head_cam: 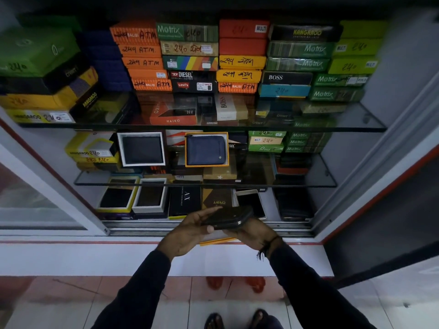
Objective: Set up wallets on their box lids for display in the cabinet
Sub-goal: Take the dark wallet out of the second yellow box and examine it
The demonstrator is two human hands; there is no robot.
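Note:
A black zip wallet [229,218] is held flat in front of the cabinet's bottom shelf. My left hand [190,230] grips its left end with the thumb on top. My right hand [255,232] supports it from the right and below, above a yellow box lid [217,241] whose edge shows under the wallet. Whether either hand holds the lid is hidden. On the middle glass shelf a blue wallet [206,150] stands in an orange-rimmed lid, and a black wallet [142,149] stands in a white-rimmed lid.
The top glass shelf [204,127] carries stacks of coloured wallet boxes [190,55]. On the bottom shelf lie open boxes with dark wallets [133,195], a black AX box [184,201] and a white-rimmed box [252,203]. Sliding door rails [142,227] run along the cabinet front.

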